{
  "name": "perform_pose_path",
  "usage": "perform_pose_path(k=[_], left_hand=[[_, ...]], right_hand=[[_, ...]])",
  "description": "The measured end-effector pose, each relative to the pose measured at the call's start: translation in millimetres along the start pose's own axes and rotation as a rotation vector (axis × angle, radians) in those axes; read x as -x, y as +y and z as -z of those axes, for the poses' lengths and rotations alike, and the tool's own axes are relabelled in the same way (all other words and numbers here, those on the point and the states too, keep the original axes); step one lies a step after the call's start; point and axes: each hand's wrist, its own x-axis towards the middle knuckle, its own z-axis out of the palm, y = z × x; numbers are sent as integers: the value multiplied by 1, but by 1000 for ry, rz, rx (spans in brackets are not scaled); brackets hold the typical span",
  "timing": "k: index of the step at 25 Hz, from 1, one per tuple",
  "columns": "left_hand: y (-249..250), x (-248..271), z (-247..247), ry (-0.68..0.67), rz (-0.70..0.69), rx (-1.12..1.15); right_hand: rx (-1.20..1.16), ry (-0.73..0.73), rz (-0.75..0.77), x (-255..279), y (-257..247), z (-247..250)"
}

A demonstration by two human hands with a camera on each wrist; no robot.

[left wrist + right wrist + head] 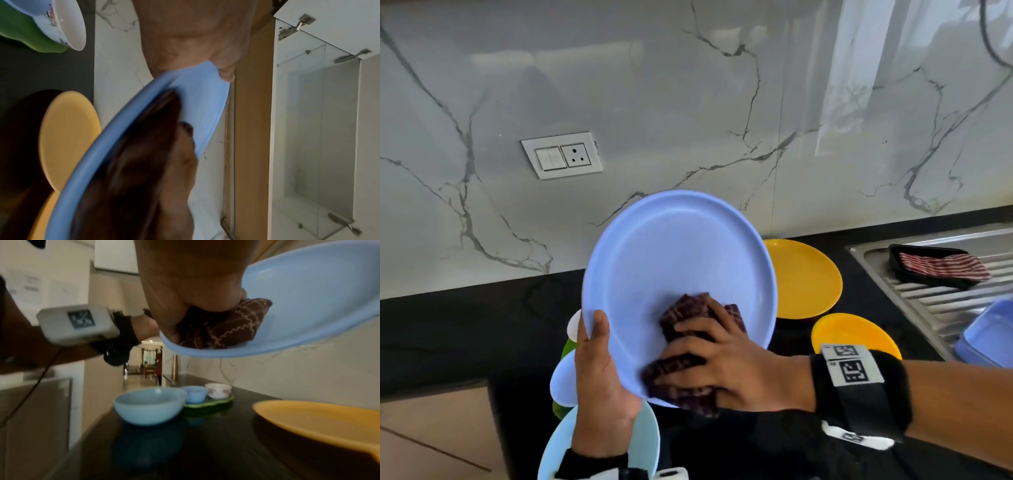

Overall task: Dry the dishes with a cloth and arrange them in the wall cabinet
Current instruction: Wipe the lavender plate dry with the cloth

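The blue plate (678,260) is held up in the air above the black counter (465,325), tilted with its face toward the person and its far rim leaning toward the marble wall (654,85). The left hand (599,387) grips its lower left rim, thumb lying over the face and the palm behind the edge. The right hand (722,363) has its fingers curled over a bunched dark maroon cloth (688,346) with a pale zigzag pattern, pressing it against the lower part of the plate's face. Directly beneath the plate and partly hidden by the left hand sit a pale blue bowl (149,405) near the counter's front edge and, just behind it, a green mat (207,404) carrying a small blue cup (194,393) and a white flowered cup (219,390) side by side. To the right of the plate, two yellow plates (804,277) lie flat on the counter, the nearer one partly covered by the right wrist's black strap (859,397) and its marked tag. Further right is the steel sink drainboard (935,301), with a black tray holding a red striped cloth (945,265) and a blue container (989,335) at the frame's edge. A white switch and socket plate (561,155) is set in the wall at left. The left wrist view shows the wall cabinet (320,129) with its door open and a bare white interior.
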Motion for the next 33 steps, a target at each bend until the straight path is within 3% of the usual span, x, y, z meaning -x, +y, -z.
perform_pose_path(k=[2, 5, 10, 12, 14, 17, 20, 23, 26, 29, 33], left_hand=[[-1, 3, 2, -29, -89, -29], [-3, 7, -2, -26, -146, -63], [-5, 1, -5, -32, -123, -121], [-11, 0, -8, -22, -108, -118], [-10, -2, -11, -24, -111, -109], [-11, -8, -5, -85, -108, 6], [-15, -9, 6, -62, -40, 43], [-16, -11, 13, 98, 73, -25], [-16, -13, 16, 17, -58, -19], [-17, -5, 5, 18, -117, -37], [-13, -3, -2, -7, -140, -103]], right_hand=[[23, -65, 97, 27, 21, -3], [147, -40, 159, 46, 65, 7], [99, 230, -122, 10, 119, 36], [98, 394, -270, -28, 107, 35], [33, 480, -298, -59, 74, 27], [-78, 332, -132, -64, 24, 7], [-131, 187, -25, -38, 9, -15], [-127, 48, 88, 2, 12, -32], [-120, -53, 135, 39, 41, -31], [-172, -75, 13, 49, 93, -12], [-147, 222, -271, 13, 131, 13]])
